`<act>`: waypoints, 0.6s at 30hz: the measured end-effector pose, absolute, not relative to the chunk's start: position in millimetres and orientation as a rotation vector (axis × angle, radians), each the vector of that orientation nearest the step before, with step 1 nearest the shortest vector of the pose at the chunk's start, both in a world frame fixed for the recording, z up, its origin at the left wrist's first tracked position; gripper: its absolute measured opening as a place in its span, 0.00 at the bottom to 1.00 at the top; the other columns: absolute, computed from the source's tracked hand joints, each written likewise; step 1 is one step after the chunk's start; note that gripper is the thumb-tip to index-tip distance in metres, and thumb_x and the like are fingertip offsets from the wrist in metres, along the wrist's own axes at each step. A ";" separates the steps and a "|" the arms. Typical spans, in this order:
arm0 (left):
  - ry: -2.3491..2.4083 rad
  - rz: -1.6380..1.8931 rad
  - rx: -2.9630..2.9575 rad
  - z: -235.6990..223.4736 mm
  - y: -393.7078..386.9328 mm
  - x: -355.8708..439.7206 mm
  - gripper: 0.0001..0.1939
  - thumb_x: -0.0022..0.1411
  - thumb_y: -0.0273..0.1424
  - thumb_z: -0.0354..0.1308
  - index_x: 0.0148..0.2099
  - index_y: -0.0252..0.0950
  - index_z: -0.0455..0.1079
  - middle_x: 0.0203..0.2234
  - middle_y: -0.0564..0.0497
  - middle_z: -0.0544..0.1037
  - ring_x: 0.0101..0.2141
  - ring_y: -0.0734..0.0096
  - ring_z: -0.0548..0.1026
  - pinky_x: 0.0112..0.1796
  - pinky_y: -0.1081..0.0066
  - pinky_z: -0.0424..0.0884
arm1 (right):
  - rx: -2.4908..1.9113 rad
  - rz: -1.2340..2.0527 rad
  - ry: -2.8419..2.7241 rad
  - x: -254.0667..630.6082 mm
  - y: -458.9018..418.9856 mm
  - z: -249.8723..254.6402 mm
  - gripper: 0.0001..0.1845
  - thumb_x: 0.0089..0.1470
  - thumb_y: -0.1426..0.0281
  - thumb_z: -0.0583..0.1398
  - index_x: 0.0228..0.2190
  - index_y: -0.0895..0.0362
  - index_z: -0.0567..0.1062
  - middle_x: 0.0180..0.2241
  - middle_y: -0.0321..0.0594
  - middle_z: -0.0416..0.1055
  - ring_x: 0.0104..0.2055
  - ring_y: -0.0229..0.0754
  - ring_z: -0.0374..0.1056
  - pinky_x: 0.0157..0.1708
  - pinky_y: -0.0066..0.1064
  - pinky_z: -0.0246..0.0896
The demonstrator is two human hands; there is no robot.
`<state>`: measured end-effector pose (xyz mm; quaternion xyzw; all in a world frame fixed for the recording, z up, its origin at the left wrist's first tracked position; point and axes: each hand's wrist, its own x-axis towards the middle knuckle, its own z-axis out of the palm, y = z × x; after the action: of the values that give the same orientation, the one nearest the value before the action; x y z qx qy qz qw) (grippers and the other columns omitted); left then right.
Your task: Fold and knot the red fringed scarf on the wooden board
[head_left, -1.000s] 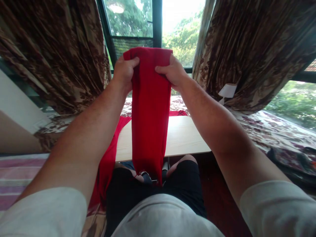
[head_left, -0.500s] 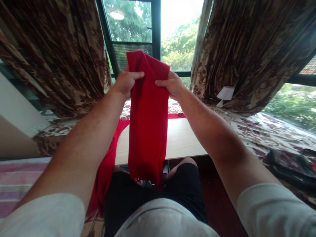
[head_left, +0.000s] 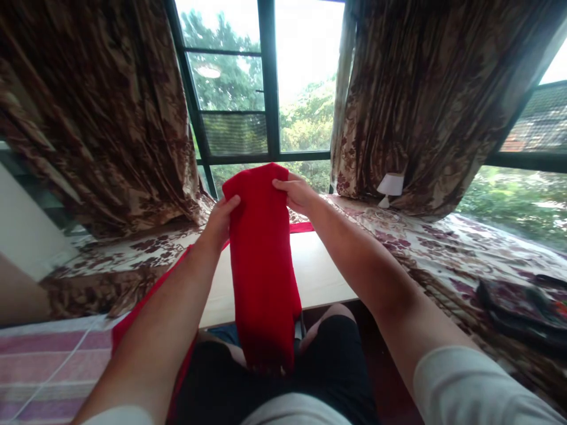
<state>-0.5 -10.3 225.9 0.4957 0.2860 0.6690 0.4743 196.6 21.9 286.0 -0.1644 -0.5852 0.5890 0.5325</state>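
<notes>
A long red scarf [head_left: 263,265] hangs folded in front of me, its top edge raised in both hands. My left hand [head_left: 222,218] pinches its upper left side, thumb on the near face and fingers hidden behind. At the upper right corner, my right hand [head_left: 296,192] grips it the same way. The lower end drops past the table edge to between my knees. More red cloth [head_left: 148,304] lies to the left, partly behind my left forearm; I cannot tell whether it joins the scarf. A strip of red cloth [head_left: 301,227] also shows along the table's far edge.
Below the scarf stands a pale wooden table [head_left: 325,277]. Beyond it runs a flower-patterned window seat [head_left: 425,236] with a small white lamp [head_left: 390,189]. A dark bag-like object [head_left: 514,313] lies at the right. At left is a striped bedspread [head_left: 48,360] with a white cord.
Both hands have come down with the scarf, and its top edge has tilted and shifted. My view has risen, showing more window. The red cloth on the left has spread farther left.
</notes>
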 end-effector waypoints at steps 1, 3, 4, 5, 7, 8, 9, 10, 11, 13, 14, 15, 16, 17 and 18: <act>0.661 1.569 1.179 217.4 -12.9 -0.9 0.27 0.47 0.46 0.70 0.47 0.40 0.76 0.41 0.46 0.83 0.47 0.51 0.79 0.49 0.60 0.76 | -0.390 1.415 -1.378 195.4 22.2 284.8 0.07 0.48 0.74 0.66 0.32 0.55 0.74 0.27 0.34 0.77 0.37 0.44 0.76 0.42 0.40 0.75; 0.621 1.472 1.136 201.7 -19.4 -0.1 0.28 0.44 0.46 0.70 0.47 0.39 0.76 0.40 0.44 0.83 0.49 0.46 0.78 0.49 0.55 0.76 | -0.398 1.431 -1.344 193.2 23.8 282.8 0.06 0.49 0.74 0.65 0.32 0.54 0.74 0.26 0.33 0.76 0.36 0.44 0.75 0.42 0.40 0.76; 0.605 1.440 1.119 194.4 -23.1 1.1 0.29 0.44 0.44 0.71 0.48 0.39 0.76 0.41 0.44 0.83 0.50 0.44 0.77 0.50 0.53 0.76 | -0.408 1.431 -1.324 192.3 24.9 281.9 0.06 0.49 0.74 0.64 0.31 0.54 0.74 0.25 0.33 0.75 0.35 0.43 0.75 0.41 0.40 0.76; 0.588 1.439 1.094 187.3 -26.9 2.8 0.29 0.44 0.43 0.71 0.49 0.40 0.76 0.41 0.45 0.83 0.50 0.43 0.77 0.50 0.51 0.76 | -0.422 1.429 -1.306 191.5 26.1 281.1 0.05 0.50 0.75 0.63 0.31 0.54 0.73 0.24 0.33 0.74 0.34 0.43 0.75 0.41 0.40 0.75; 0.559 1.392 1.030 172.0 -34.0 7.2 0.29 0.45 0.43 0.70 0.51 0.41 0.76 0.42 0.46 0.83 0.50 0.43 0.77 0.51 0.50 0.75 | -0.446 1.413 -1.269 190.1 27.9 280.1 0.05 0.50 0.76 0.62 0.29 0.55 0.72 0.23 0.33 0.73 0.32 0.43 0.75 0.40 0.39 0.75; 0.544 1.353 0.995 163.0 -37.4 10.0 0.28 0.46 0.45 0.69 0.50 0.41 0.77 0.43 0.47 0.83 0.51 0.44 0.77 0.52 0.51 0.75 | -0.448 1.399 -1.249 189.2 28.6 280.2 0.05 0.50 0.76 0.61 0.29 0.55 0.72 0.22 0.33 0.73 0.32 0.43 0.74 0.39 0.39 0.75; 0.527 1.300 0.961 152.6 -40.6 13.2 0.28 0.47 0.47 0.68 0.49 0.42 0.77 0.43 0.47 0.83 0.51 0.45 0.77 0.53 0.51 0.75 | -0.445 1.383 -1.231 188.0 29.1 280.8 0.04 0.50 0.76 0.61 0.29 0.55 0.71 0.22 0.33 0.72 0.31 0.43 0.74 0.39 0.39 0.75; 0.507 1.234 0.935 140.8 -44.2 16.7 0.28 0.48 0.51 0.67 0.48 0.43 0.78 0.44 0.48 0.83 0.52 0.46 0.76 0.54 0.53 0.74 | -0.441 1.364 -1.216 186.6 29.8 281.8 0.04 0.50 0.75 0.61 0.29 0.55 0.71 0.22 0.33 0.72 0.31 0.43 0.74 0.38 0.39 0.75; 0.494 1.177 0.913 127.9 -48.2 20.6 0.28 0.48 0.55 0.65 0.47 0.45 0.79 0.43 0.49 0.83 0.52 0.47 0.76 0.54 0.54 0.74 | -0.441 1.341 -1.202 185.0 30.9 283.2 0.03 0.50 0.74 0.61 0.29 0.54 0.71 0.22 0.33 0.72 0.30 0.43 0.73 0.37 0.38 0.75; 0.453 1.041 0.870 100.5 -58.7 29.2 0.30 0.45 0.61 0.62 0.45 0.50 0.79 0.43 0.52 0.83 0.54 0.49 0.75 0.55 0.55 0.73 | -0.457 1.281 -1.181 182.3 36.2 286.7 0.03 0.51 0.71 0.62 0.30 0.54 0.71 0.22 0.33 0.72 0.30 0.42 0.73 0.36 0.37 0.74; 0.437 0.980 0.848 87.5 -65.2 33.7 0.31 0.45 0.63 0.61 0.45 0.52 0.79 0.44 0.53 0.83 0.54 0.49 0.75 0.56 0.57 0.72 | -0.473 1.243 -1.175 182.0 41.1 288.3 0.04 0.51 0.70 0.62 0.31 0.54 0.71 0.23 0.33 0.72 0.30 0.42 0.73 0.36 0.37 0.74; 0.416 0.930 0.837 75.8 -72.5 38.2 0.32 0.44 0.63 0.61 0.46 0.52 0.79 0.45 0.53 0.82 0.55 0.49 0.74 0.57 0.57 0.71 | -0.495 1.199 -1.168 183.0 47.7 289.6 0.04 0.51 0.69 0.62 0.32 0.54 0.72 0.23 0.33 0.71 0.30 0.41 0.73 0.36 0.36 0.74; 0.391 0.871 0.839 65.9 -80.2 42.2 0.34 0.42 0.63 0.62 0.47 0.50 0.79 0.47 0.52 0.81 0.56 0.48 0.73 0.58 0.55 0.70 | -0.524 1.148 -1.157 185.4 56.1 290.3 0.05 0.51 0.68 0.62 0.32 0.54 0.71 0.24 0.33 0.71 0.30 0.41 0.72 0.36 0.36 0.73; 0.369 0.825 0.848 57.9 -88.0 45.6 0.37 0.40 0.64 0.62 0.48 0.48 0.79 0.47 0.49 0.81 0.56 0.45 0.72 0.57 0.51 0.69 | -0.556 1.092 -1.145 189.5 65.9 290.5 0.05 0.51 0.68 0.62 0.32 0.55 0.71 0.24 0.33 0.70 0.30 0.42 0.72 0.36 0.36 0.73; 0.351 0.812 0.864 51.8 -95.5 47.9 0.40 0.39 0.65 0.61 0.49 0.46 0.79 0.47 0.46 0.81 0.55 0.41 0.73 0.56 0.46 0.70 | -0.582 1.037 -1.149 195.2 76.5 290.1 0.05 0.51 0.68 0.61 0.32 0.55 0.71 0.24 0.33 0.70 0.30 0.42 0.72 0.35 0.36 0.73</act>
<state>47.9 -95.5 51.8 0.4050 0.1644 0.3806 0.8149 195.2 76.5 290.1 -0.2591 -0.5114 0.4613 0.6772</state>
